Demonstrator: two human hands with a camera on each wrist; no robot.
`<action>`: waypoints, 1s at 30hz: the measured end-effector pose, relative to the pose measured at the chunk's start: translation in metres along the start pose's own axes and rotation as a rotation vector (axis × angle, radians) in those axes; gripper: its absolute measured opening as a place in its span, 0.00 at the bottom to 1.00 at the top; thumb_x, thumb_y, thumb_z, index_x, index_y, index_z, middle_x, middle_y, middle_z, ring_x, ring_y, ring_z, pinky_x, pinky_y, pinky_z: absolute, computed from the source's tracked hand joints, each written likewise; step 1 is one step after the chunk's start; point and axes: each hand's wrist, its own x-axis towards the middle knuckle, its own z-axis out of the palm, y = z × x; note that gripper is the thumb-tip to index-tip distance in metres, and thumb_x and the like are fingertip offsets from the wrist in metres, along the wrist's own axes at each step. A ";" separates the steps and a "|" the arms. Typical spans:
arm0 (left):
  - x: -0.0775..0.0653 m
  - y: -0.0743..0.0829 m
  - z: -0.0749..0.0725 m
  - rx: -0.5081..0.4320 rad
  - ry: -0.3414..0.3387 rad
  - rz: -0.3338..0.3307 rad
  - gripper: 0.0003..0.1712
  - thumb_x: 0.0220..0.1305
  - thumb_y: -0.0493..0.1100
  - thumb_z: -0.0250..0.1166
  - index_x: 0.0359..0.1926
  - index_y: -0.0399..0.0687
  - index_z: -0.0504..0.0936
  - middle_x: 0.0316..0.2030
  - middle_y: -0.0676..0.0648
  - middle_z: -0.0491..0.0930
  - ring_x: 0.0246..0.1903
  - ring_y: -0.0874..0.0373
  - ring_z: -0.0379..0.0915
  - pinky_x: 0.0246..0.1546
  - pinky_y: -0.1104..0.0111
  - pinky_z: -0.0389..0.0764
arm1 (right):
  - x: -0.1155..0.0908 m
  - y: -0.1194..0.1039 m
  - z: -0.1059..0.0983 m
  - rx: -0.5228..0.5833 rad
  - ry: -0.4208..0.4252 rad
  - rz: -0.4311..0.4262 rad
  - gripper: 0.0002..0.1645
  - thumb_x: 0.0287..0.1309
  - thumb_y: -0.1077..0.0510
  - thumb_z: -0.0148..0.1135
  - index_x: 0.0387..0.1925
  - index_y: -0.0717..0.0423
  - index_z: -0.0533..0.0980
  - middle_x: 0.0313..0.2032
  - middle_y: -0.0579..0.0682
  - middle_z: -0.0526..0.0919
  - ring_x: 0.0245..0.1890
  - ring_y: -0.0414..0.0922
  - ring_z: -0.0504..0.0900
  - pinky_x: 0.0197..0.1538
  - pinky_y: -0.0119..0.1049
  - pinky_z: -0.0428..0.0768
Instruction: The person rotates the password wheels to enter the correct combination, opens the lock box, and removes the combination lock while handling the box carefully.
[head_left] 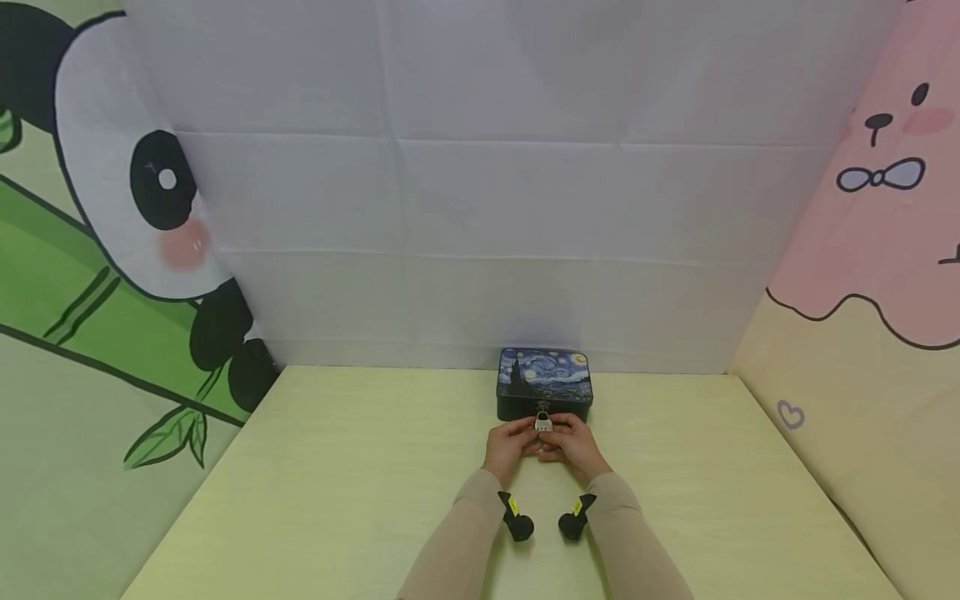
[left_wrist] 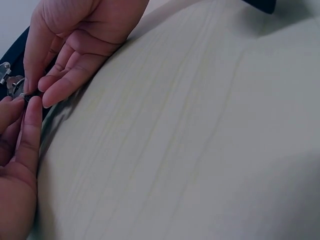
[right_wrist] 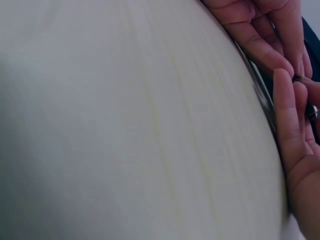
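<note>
On the pale table [head_left: 337,500], the left hand [head_left: 508,446] and right hand [head_left: 572,444] meet at twelve o'clock, fingertips of both pinching the small padlock [head_left: 543,423]. It hangs on the front of the closed starry-night tin box [head_left: 544,382] just beyond.

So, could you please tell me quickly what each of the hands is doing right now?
Left hand: fingertips pinch the small padlock on the box front.
Right hand: fingertips pinch the same padlock from the other side.
</note>
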 end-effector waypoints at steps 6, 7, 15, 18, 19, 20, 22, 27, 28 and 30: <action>-0.001 0.000 0.000 0.010 0.008 -0.007 0.18 0.66 0.28 0.63 0.56 0.25 0.79 0.46 0.33 0.83 0.33 0.58 0.83 0.37 0.67 0.87 | 0.002 0.001 0.000 0.000 0.007 0.011 0.24 0.62 0.75 0.57 0.58 0.73 0.63 0.34 0.54 0.81 0.22 0.41 0.81 0.28 0.36 0.87; -0.001 0.000 0.000 0.014 0.009 -0.007 0.18 0.66 0.28 0.63 0.56 0.25 0.79 0.46 0.33 0.83 0.33 0.58 0.83 0.37 0.66 0.87 | 0.002 0.001 0.000 0.003 0.008 0.011 0.23 0.62 0.75 0.57 0.58 0.73 0.63 0.34 0.54 0.81 0.21 0.41 0.81 0.28 0.36 0.87; -0.002 0.001 0.000 0.030 0.013 -0.016 0.18 0.67 0.29 0.63 0.56 0.26 0.79 0.47 0.32 0.82 0.36 0.53 0.84 0.38 0.63 0.87 | 0.002 0.001 0.000 0.000 0.004 0.011 0.23 0.64 0.74 0.57 0.58 0.72 0.63 0.32 0.52 0.80 0.22 0.40 0.79 0.29 0.36 0.87; -0.005 0.006 0.001 0.034 0.005 -0.009 0.18 0.67 0.27 0.62 0.56 0.24 0.78 0.47 0.30 0.82 0.37 0.51 0.85 0.39 0.62 0.87 | 0.001 0.001 0.001 -0.005 0.002 0.009 0.22 0.64 0.74 0.57 0.57 0.72 0.63 0.31 0.52 0.80 0.22 0.40 0.78 0.28 0.36 0.87; -0.008 0.010 0.001 0.033 0.002 -0.005 0.18 0.67 0.27 0.61 0.56 0.23 0.78 0.47 0.30 0.82 0.37 0.50 0.85 0.39 0.62 0.87 | 0.001 0.000 0.001 -0.007 0.000 0.009 0.22 0.64 0.74 0.57 0.57 0.72 0.63 0.31 0.51 0.80 0.22 0.40 0.78 0.28 0.36 0.87; -0.011 0.014 0.002 0.032 -0.001 -0.003 0.18 0.67 0.26 0.61 0.56 0.23 0.78 0.47 0.30 0.82 0.38 0.49 0.85 0.40 0.61 0.87 | 0.001 0.000 0.001 -0.009 -0.001 0.008 0.22 0.64 0.74 0.57 0.57 0.72 0.63 0.31 0.51 0.80 0.22 0.40 0.78 0.28 0.36 0.86; -0.016 0.021 0.003 0.038 -0.008 0.013 0.18 0.67 0.26 0.60 0.56 0.21 0.77 0.47 0.29 0.82 0.38 0.48 0.85 0.40 0.61 0.87 | 0.001 0.000 0.002 -0.009 -0.006 0.008 0.22 0.64 0.73 0.57 0.57 0.71 0.63 0.31 0.51 0.80 0.22 0.40 0.78 0.28 0.36 0.86; -0.021 0.027 0.003 0.042 -0.014 0.037 0.17 0.67 0.26 0.60 0.56 0.21 0.77 0.46 0.29 0.82 0.38 0.48 0.85 0.41 0.60 0.87 | 0.001 0.000 0.001 -0.009 -0.019 0.003 0.23 0.64 0.72 0.58 0.58 0.71 0.62 0.31 0.51 0.80 0.22 0.40 0.78 0.28 0.36 0.86; -0.020 0.026 0.003 0.039 -0.012 0.036 0.17 0.67 0.26 0.60 0.56 0.21 0.77 0.46 0.29 0.82 0.38 0.48 0.85 0.41 0.60 0.87 | 0.001 0.000 0.001 -0.010 -0.020 0.001 0.23 0.64 0.72 0.58 0.58 0.71 0.62 0.31 0.51 0.80 0.21 0.40 0.78 0.28 0.36 0.86; -0.016 0.021 0.003 0.036 -0.007 0.018 0.18 0.67 0.26 0.60 0.56 0.22 0.77 0.47 0.29 0.82 0.38 0.48 0.85 0.42 0.59 0.87 | 0.001 0.000 0.001 -0.012 -0.018 0.000 0.23 0.64 0.72 0.58 0.58 0.71 0.62 0.32 0.51 0.80 0.21 0.40 0.78 0.28 0.36 0.87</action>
